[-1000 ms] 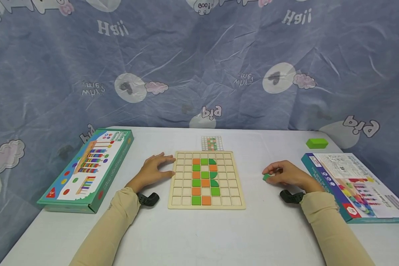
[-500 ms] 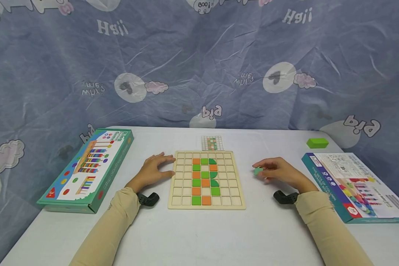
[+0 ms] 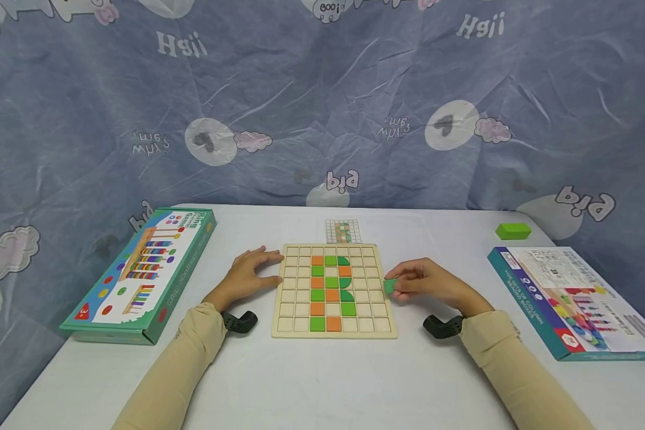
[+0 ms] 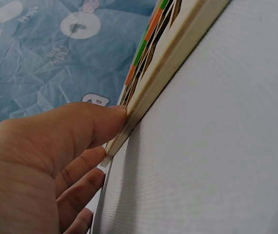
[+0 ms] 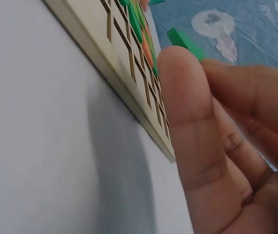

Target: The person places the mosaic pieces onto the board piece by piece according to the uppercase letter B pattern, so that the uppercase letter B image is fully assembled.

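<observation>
A square wooden grid board (image 3: 301,331) lies flat on the table, with orange, light green and dark green tiles set in its middle columns. Along its left edge rests my left hand (image 3: 244,279), thumb and fingertips touching the rim with the fingers fairly straight; the left wrist view shows the thumb (image 4: 110,124) against the wooden side. My right hand (image 3: 432,283) pinches a small green tile (image 3: 390,286) between thumb and fingers at the board's right edge. In the right wrist view the thumb covers part of that tile (image 5: 185,43).
A small patterned grid card (image 3: 343,232) lies just behind the board. To the left is a green game box (image 3: 140,275); to the right, a teal-edged box (image 3: 580,301) with a green block (image 3: 513,231) behind it. A printed cloth (image 3: 322,107) hangs at the back.
My right hand has carried the green tile leftward across the table, up to the board's right edge. The left hand and the board have stayed put.
</observation>
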The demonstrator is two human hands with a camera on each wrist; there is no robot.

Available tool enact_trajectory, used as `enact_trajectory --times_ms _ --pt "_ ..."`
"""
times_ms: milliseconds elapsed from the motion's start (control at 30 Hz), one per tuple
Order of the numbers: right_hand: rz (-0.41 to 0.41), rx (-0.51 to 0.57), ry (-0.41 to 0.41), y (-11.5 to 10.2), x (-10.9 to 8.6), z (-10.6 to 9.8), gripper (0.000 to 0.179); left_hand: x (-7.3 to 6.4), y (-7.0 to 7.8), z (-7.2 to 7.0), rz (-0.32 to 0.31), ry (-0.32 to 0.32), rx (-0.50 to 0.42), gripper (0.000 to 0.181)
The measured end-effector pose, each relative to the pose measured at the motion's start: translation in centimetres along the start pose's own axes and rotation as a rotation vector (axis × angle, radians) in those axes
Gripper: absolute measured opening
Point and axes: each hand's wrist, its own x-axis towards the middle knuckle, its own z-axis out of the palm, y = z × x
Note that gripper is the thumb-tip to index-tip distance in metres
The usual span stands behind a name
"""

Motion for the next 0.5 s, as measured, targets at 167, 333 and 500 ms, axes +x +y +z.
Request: enact_trajectory --times_ms 167,333,500 --pt "-0.005 0.018 -0.015 -0.4 0.7 1.5 0.032 0.1 0.0 0.0 -0.001 0.001 -0.002 0.055" --pt "-0.01 0.019 -0.047 -0.6 1.4 3.3 0.027 0.1 -0.1 0.0 -0.004 0.0 -0.001 0.055" --pt "-0.015 -0.003 -0.087 -0.7 1.8 4.9 0.023 0.1 -0.1 0.0 -0.005 -0.002 -0.002 0.055"
